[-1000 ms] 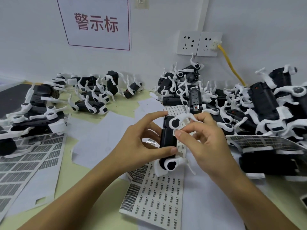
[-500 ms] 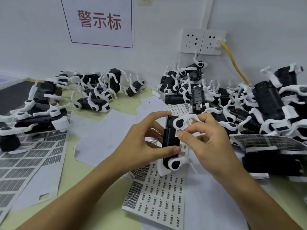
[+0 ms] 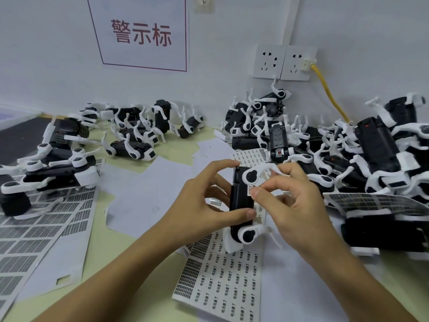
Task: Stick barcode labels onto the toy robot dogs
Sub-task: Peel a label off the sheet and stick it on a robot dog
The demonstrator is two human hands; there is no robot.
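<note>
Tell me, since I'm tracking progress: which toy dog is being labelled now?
The toy dog gripped upright by the left hand at centre; all others lie in piles.

Held toy dog [image 3: 240,201]: black plastic body, smooth with slight sheen; white plastic legs, matt.
Label sheet [image 3: 222,275]: white paper, printed, flat finish.
Backing sheets [image 3: 46,228]: paper, smooth, faint gloss.
Table [image 3: 102,247]: pale yellow-green, smooth, matt.
Wall sockets [image 3: 284,62]: white plastic, smooth.
Cable [image 3: 329,94]: yellow, ribbed-looking jacket.
</note>
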